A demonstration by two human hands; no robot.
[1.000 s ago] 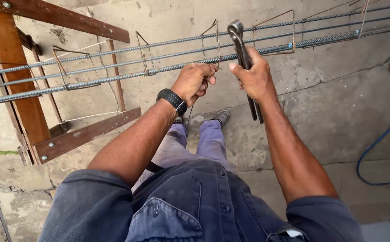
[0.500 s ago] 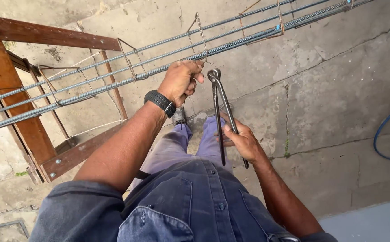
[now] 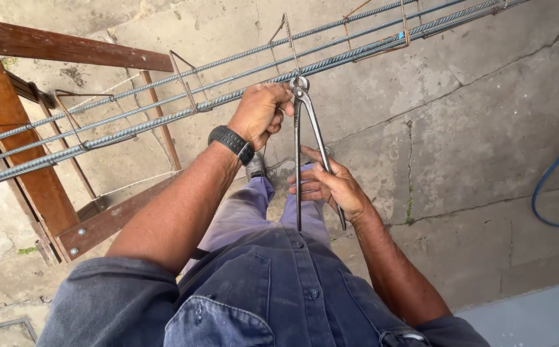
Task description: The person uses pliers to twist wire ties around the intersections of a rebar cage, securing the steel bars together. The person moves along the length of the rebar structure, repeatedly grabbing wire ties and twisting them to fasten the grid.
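Observation:
A cage of ribbed steel bars (image 3: pixel 164 119) with bent wire stirrups (image 3: pixel 186 87) runs from lower left to upper right at chest height. My left hand (image 3: pixel 261 112), with a black watch on the wrist, grips the near bar at a stirrup. My right hand (image 3: pixel 331 186) holds the long handles of steel pincers (image 3: pixel 305 148), handles spread apart. The pincer jaws (image 3: pixel 299 83) sit at the bar right beside my left hand's fingers, at a thin tie wire.
A wooden trestle (image 3: pixel 29 160) with brown beams bears the cage at the left. Cracked concrete floor (image 3: pixel 453 141) lies below. A blue hose (image 3: pixel 552 186) curves at the right edge. My legs in faded trousers and a blue shirt fill the lower middle.
My right hand slid from the pincer head down to the handle ends, and the jaws came to the bar beside my left hand. The view shifted slightly right.

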